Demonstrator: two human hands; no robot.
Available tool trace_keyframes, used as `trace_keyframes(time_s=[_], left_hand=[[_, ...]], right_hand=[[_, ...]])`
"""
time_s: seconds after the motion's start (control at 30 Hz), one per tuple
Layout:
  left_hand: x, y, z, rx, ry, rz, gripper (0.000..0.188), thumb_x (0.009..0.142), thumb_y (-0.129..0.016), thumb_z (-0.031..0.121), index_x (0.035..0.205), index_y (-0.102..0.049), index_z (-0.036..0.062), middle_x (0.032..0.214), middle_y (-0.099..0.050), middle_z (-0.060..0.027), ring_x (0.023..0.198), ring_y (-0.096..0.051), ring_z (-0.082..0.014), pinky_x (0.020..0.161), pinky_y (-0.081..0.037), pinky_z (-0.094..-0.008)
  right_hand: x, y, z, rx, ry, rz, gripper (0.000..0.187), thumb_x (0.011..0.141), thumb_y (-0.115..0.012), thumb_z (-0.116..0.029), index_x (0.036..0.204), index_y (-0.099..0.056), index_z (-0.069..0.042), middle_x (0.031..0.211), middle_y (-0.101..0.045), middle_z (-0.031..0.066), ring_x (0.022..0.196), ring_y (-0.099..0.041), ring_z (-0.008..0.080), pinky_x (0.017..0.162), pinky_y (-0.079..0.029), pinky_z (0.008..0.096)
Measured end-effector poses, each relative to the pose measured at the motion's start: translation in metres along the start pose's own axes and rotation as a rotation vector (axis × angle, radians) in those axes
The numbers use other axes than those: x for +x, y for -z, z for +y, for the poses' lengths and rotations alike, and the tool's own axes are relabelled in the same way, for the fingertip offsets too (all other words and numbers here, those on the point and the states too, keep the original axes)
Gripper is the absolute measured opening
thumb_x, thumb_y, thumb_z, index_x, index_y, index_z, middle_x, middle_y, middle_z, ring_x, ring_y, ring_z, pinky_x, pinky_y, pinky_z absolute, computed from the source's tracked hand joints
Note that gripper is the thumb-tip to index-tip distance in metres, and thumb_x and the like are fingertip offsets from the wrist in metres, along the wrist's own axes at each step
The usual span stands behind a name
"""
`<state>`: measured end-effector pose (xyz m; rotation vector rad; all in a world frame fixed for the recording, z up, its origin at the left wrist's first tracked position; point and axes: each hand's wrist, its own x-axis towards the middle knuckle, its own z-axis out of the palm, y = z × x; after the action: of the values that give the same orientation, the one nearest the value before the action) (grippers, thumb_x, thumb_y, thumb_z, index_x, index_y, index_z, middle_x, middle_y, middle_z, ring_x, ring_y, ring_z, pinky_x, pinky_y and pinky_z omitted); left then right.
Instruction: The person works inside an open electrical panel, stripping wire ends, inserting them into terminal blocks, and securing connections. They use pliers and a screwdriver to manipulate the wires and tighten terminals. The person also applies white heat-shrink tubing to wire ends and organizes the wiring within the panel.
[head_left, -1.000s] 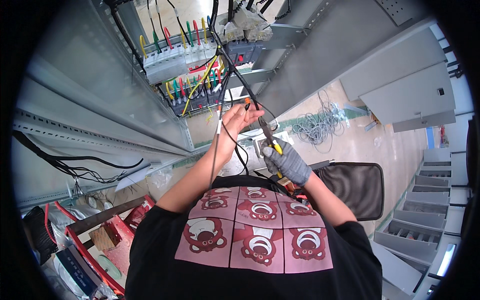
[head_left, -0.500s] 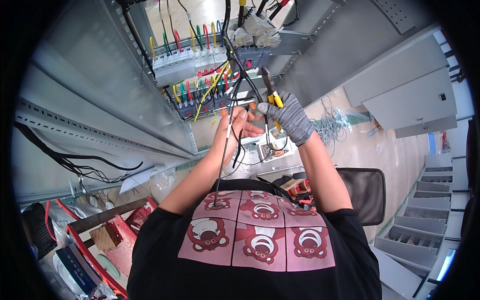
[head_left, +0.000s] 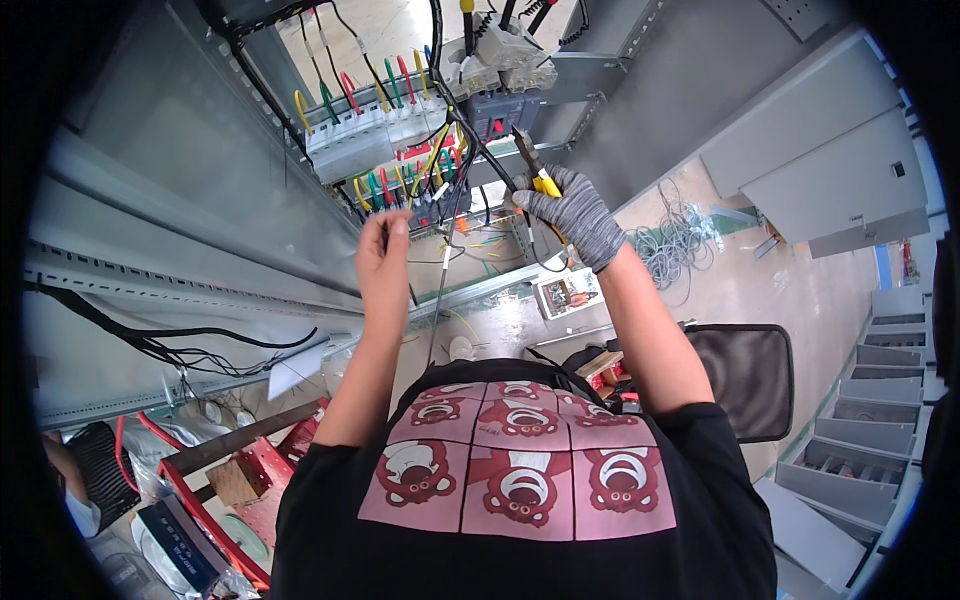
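My right hand [head_left: 585,225], in a grey knit glove, is closed around yellow-handled cutting pliers [head_left: 545,184], jaws pointing up toward the cabinet. Against its thumb side runs a black cable bundle [head_left: 493,163] coming down from above. Bare, my left hand [head_left: 383,255] is raised left of the hanging wires, its thumb and fingers drawn together; whatever may be between them is too small to make out. Between the hands hangs a dark wire with a white sleeve [head_left: 446,257]. Behind, a row of breakers [head_left: 360,145] carries yellow, green and red wires.
Grey cabinet walls [head_left: 210,180] flank both sides. Loose black cables [head_left: 130,325] hang at left, above a red cart [head_left: 195,505]. A white box [head_left: 568,293] and coiled grey wire [head_left: 672,240] lie on the floor. A black mesh panel [head_left: 740,380] stands at right.
My left hand has moved left, away from the wires near the right hand. The right hand still grips the pliers. The view has shifted slightly.
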<state>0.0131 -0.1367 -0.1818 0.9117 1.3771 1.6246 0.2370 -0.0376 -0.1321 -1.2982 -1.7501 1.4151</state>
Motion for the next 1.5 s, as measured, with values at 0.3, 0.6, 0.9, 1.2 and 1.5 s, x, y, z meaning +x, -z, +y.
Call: trace_keyframes(time_s=[0.3, 0.6, 0.9, 1.2, 1.5], left_hand=[[0.057, -0.065, 0.067, -0.059, 0.191, -0.582, 0.025, 0.094, -0.050, 0.030, 0.096, -0.060, 0.0071, 0.088, -0.063, 0.0013, 0.059, -0.040, -0.0032, 0.055, -0.032, -0.0181], [0.065, -0.114, 0.063, -0.105, 0.086, -0.548, 0.020, 0.093, -0.054, 0.020, 0.105, -0.062, 0.0058, 0.085, -0.066, 0.0018, 0.056, -0.040, 0.0002, 0.051, -0.031, -0.0173], [0.058, -0.118, 0.063, -0.118, 0.056, -0.516, 0.020, 0.093, -0.054, 0.019, 0.106, -0.062, 0.0064, 0.087, -0.066, 0.0009, 0.058, -0.040, -0.0002, 0.053, -0.031, -0.0174], [0.056, -0.122, 0.068, -0.193, 0.063, -0.533, 0.017, 0.094, -0.051, 0.014, 0.106, -0.062, 0.0075, 0.086, -0.066, 0.0012, 0.058, -0.036, -0.0004, 0.053, -0.029, -0.0176], [0.056, -0.131, 0.066, -0.258, 0.110, -0.527, 0.021, 0.095, -0.051, 0.023, 0.106, -0.061, 0.0079, 0.087, -0.064, 0.0009, 0.063, -0.042, -0.0015, 0.057, -0.032, -0.0176]], right_hand=[[-0.017, 0.023, -0.040, -0.235, 0.050, 0.157, 0.029, 0.077, -0.072, -0.023, 0.091, -0.063, 0.001, 0.069, -0.058, 0.0069, 0.062, -0.048, 0.0128, 0.062, -0.045, 0.0318], [-0.010, 0.050, -0.032, -0.508, 0.260, 0.579, 0.031, 0.075, -0.072, -0.023, 0.096, -0.064, -0.002, 0.078, -0.064, 0.0173, 0.072, -0.063, 0.0322, 0.067, -0.050, 0.0369], [-0.025, 0.061, -0.041, -0.450, 0.384, 0.665, 0.030, 0.078, -0.067, -0.022, 0.100, -0.063, -0.003, 0.084, -0.064, 0.0185, 0.078, -0.063, 0.0347, 0.070, -0.049, 0.0411], [-0.018, 0.038, -0.044, -0.675, 0.295, 0.606, 0.030, 0.073, -0.068, -0.021, 0.096, -0.063, -0.003, 0.088, -0.063, 0.0175, 0.084, -0.061, 0.0346, 0.075, -0.049, 0.0397], [-0.024, 0.035, -0.049, -0.605, 0.311, 0.684, 0.030, 0.071, -0.069, -0.023, 0.092, -0.064, -0.002, 0.084, -0.063, 0.0175, 0.079, -0.062, 0.0338, 0.072, -0.050, 0.0395]])
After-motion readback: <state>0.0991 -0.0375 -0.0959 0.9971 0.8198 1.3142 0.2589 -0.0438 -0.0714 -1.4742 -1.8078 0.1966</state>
